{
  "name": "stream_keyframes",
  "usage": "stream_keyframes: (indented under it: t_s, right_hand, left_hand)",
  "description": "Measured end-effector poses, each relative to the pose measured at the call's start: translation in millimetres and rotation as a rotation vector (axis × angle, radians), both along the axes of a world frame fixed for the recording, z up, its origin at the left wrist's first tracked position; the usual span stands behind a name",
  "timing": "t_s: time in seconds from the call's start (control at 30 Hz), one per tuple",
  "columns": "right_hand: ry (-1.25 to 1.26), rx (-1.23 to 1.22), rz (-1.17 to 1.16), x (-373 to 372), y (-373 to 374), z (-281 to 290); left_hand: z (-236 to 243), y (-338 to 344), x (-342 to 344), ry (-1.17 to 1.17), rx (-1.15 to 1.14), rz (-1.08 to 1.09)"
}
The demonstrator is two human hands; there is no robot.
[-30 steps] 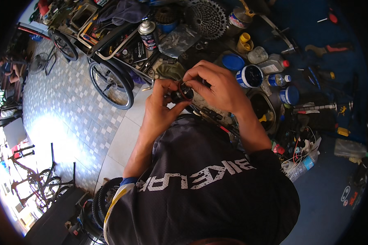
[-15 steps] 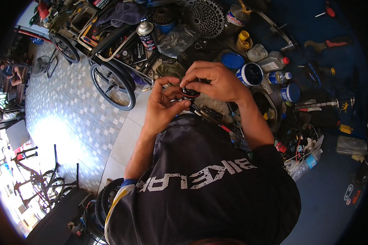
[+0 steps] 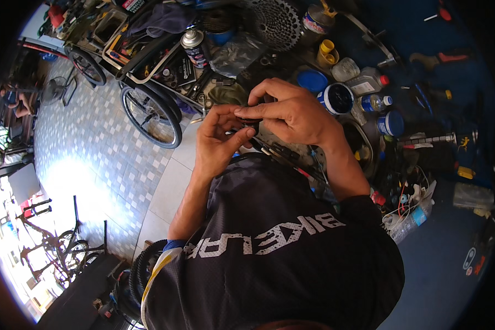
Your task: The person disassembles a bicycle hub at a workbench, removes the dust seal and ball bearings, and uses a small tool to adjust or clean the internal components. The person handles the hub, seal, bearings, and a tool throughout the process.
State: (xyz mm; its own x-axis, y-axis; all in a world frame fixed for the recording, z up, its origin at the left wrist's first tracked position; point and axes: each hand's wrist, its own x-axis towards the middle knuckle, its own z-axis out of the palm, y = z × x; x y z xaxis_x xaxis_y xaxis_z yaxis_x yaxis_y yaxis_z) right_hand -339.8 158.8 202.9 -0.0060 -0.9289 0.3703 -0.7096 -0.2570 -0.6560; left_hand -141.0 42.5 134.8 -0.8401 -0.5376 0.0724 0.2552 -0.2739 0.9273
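Note:
Close in front of my chest, a small dark round part point(image 3: 249, 124) with a reddish rim sits mostly covered by fingers; its exact kind is hard to make out. My left hand point(image 3: 217, 143) is closed on its left side, thumb below and fingers curled above. From the right, my right hand point(image 3: 300, 115) reaches over the part, with fingers pressed together on its upper side near the left fingertips. Below the hands, dark slim tools point(image 3: 283, 151) lie on the dirty bench top, partly hidden by my shirt.
An open tub of dark grease point(image 3: 338, 99), its blue lid point(image 3: 312, 81), and several bottles stand right of my hands. Beyond are a spray can point(image 3: 194, 47), a clear plastic bag point(image 3: 236, 55) and a large cassette point(image 3: 275, 25). A bicycle wheel point(image 3: 150, 115) stands on the tiled floor at left.
My right hand has lowered and flattened, its fingers moving left across the top of the round part. The part is now more covered; my left hand keeps its hold nearly in place.

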Motion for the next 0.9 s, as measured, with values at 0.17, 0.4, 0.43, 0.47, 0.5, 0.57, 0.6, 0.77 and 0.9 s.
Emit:
stream_keyframes:
  t_s: [0.17, 0.4, 0.43, 0.47, 0.5, 0.57, 0.6, 0.77, 0.9]
  right_hand:
    - [-0.053, 0.031, -0.042, -1, 3, -4]
    - [-0.102, -0.012, -0.134, 4, 2, -6]
    - [-0.092, -0.026, -0.170, 8, 1, -7]
    - [-0.078, -0.030, -0.205, 11, 0, -9]
    - [-0.063, -0.034, -0.239, 14, -1, -12]
    - [-0.043, -0.041, -0.282, 19, -2, -14]
    - [-0.036, -0.044, -0.293, 22, -2, -14]
    - [-0.268, -0.070, -0.364, 25, -5, -12]
    - [-0.577, -0.032, -0.378, 24, 3, -5]
  left_hand:
    - [0, 1, -4, -0.019, 0.007, 0.019]
    - [6, 11, -13, -0.163, -0.133, 0.124]
    - [7, 12, -15, -0.196, -0.202, 0.159]
    - [9, 13, -17, -0.229, -0.270, 0.195]
    - [10, 14, -19, -0.263, -0.338, 0.231]
    - [8, 15, -21, -0.261, -0.452, 0.287]
    - [7, 15, -22, -0.261, -0.510, 0.315]
    - [5, 14, -23, -0.212, -0.506, 0.388]
    - [2, 9, -25, -0.219, -0.591, 0.427]
